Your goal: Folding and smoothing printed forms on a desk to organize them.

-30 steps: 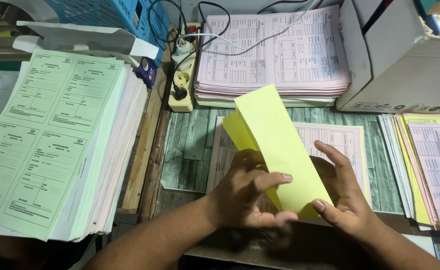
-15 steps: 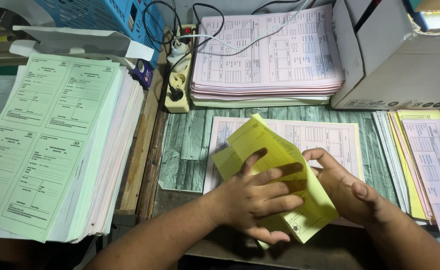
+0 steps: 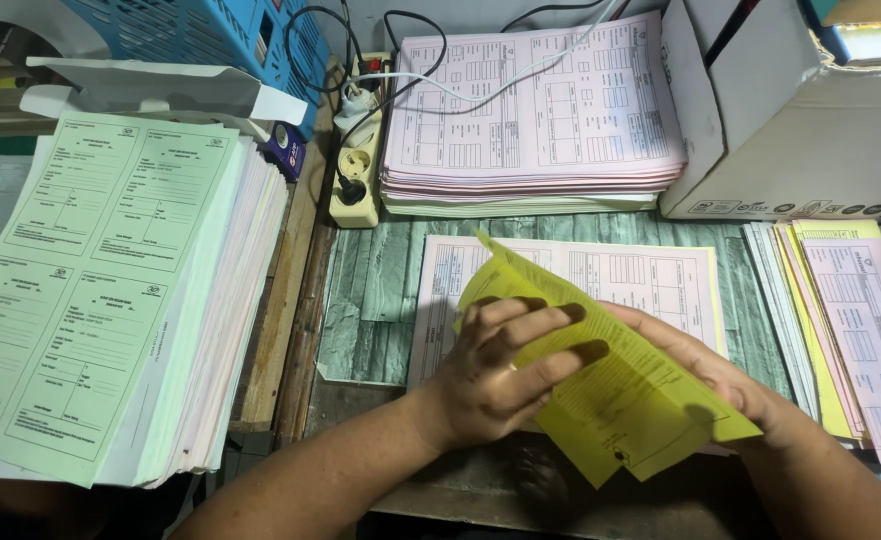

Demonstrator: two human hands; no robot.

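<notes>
While both hands work at lower centre of the frame, the yellow form sheet (image 3: pixel 621 400) lies folded between them, tilted from upper left to lower right above a pink form (image 3: pixel 651 275) flat on the worktop (image 3: pixel 371 290). The left hand (image 3: pixel 496 375) rests on top of the sheet, fingers spread and pressing; the right hand (image 3: pixel 711 370) is partly hidden beneath the paper, supporting it from under, so both are closed on the sheet. Judgement: a clean fold calls for matched edges, firm support below, and one steady pass of the fingers along the crease.

Surface: the worktop carries a grey-green plank-pattern covering. At left of the frame stands a tall stack of green forms (image 3: pixel 91 290). At upper centre sits a stack of pink forms (image 3: pixel 536 110) with cables lying across it, and beside it a cream power strip (image 3: pixel 356 170). A white cardboard box (image 3: pixel 791 130) occupies the upper right, with fanned yellow and pink sheets (image 3: pixel 841 320) below it. A blue plastic basket (image 3: pixel 211 40) shows at upper left.
</notes>
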